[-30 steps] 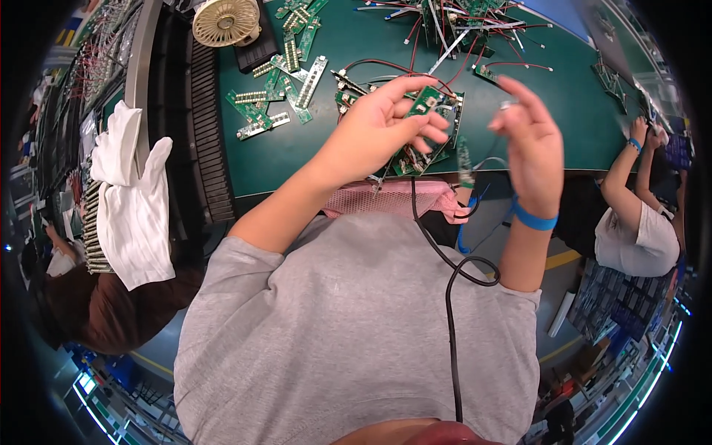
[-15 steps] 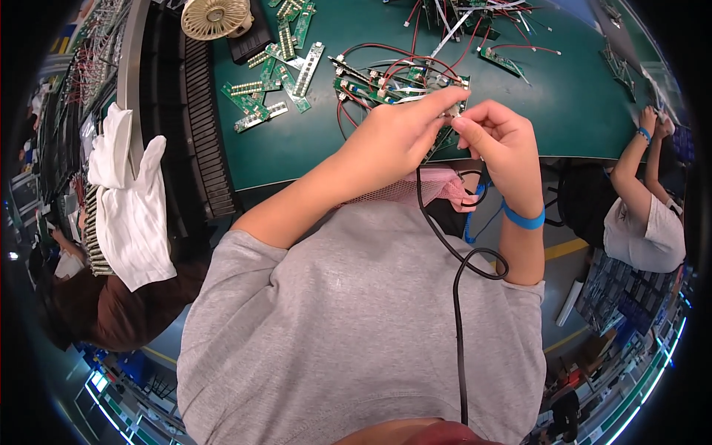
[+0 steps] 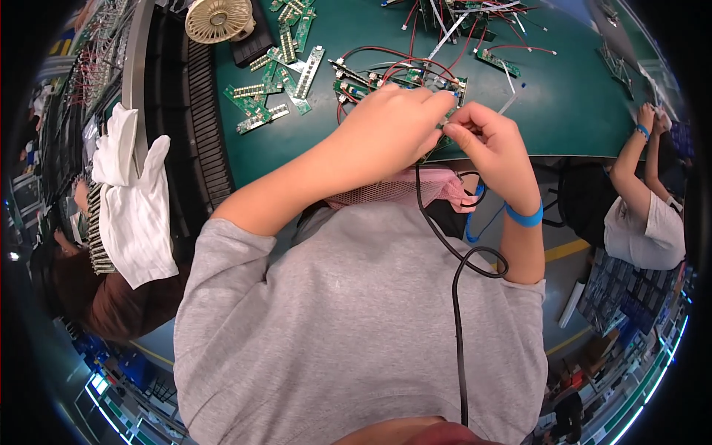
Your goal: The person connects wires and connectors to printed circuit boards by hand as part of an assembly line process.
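My left hand bends over a cluster of green circuit boards with red and white wires, near the table's front edge. Its fingers curl down at the boards and hide what they grip. Close against it, my right hand pinches with thumb and forefinger at the boards' right end; whatever lies between the fingertips is too small to make out. A blue band circles my right wrist. Red wires arch over the boards behind my hands.
Loose circuit boards lie left on the green table. A small cream fan stands behind them. More wired boards pile at the back. White gloves hang by the black rack at left. A black cable crosses my shirt. A co-worker sits right.
Both hands have shifted slightly left, and my left fingers have drawn in and curled more. My right hand keeps its pinch beside them.
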The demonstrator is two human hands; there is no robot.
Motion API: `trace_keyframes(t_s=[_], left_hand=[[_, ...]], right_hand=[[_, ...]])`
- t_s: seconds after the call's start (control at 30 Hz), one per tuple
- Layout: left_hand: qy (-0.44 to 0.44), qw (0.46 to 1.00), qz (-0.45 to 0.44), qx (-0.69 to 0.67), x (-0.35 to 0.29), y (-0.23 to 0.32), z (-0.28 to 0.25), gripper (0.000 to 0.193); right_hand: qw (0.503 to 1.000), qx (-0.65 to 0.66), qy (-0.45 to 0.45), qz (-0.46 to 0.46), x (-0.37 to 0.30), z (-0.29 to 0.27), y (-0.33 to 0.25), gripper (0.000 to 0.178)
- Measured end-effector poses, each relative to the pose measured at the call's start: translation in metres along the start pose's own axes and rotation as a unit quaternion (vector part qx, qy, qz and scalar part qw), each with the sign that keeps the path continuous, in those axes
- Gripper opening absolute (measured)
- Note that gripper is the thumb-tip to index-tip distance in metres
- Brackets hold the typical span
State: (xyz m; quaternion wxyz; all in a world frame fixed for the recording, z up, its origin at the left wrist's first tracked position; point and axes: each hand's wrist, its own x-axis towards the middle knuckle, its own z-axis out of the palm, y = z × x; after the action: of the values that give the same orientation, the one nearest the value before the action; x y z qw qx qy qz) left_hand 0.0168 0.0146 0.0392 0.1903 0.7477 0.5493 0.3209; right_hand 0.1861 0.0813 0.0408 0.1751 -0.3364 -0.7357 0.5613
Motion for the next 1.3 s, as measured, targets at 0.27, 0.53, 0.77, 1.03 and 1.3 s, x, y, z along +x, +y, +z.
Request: trace_keyframes(t_s=[0.27,0.53,0.77,1.03,1.3], left_hand=[[-0.045,0.99,0.076,0.108,0.0,-0.006,0.001,0.017],[-0.079,0.972,0.124,0.183,0.002,-0.008,0.008,0.018],[-0.104,0.99,0.058,0.072,0.007,-0.002,0.004,0.02],[-0.037,0.998,0.002,-0.041,0.004,-0.003,0.002,0.024],[-0.041,0.998,-0.017,-0.051,0.002,0.003,-0.001,0.025]], right_hand=[[0.988,-0.117,0.045,-0.089,-0.007,0.011,-0.004,0.008],[0.984,-0.145,0.046,-0.098,-0.008,0.011,0.001,0.008],[0.975,-0.162,0.083,-0.13,-0.022,0.012,0.005,0.007],[0.954,-0.123,0.266,-0.07,-0.058,-0.015,0.019,0.011],[0.942,-0.149,0.299,0.008,-0.043,0.001,0.05,0.022]])
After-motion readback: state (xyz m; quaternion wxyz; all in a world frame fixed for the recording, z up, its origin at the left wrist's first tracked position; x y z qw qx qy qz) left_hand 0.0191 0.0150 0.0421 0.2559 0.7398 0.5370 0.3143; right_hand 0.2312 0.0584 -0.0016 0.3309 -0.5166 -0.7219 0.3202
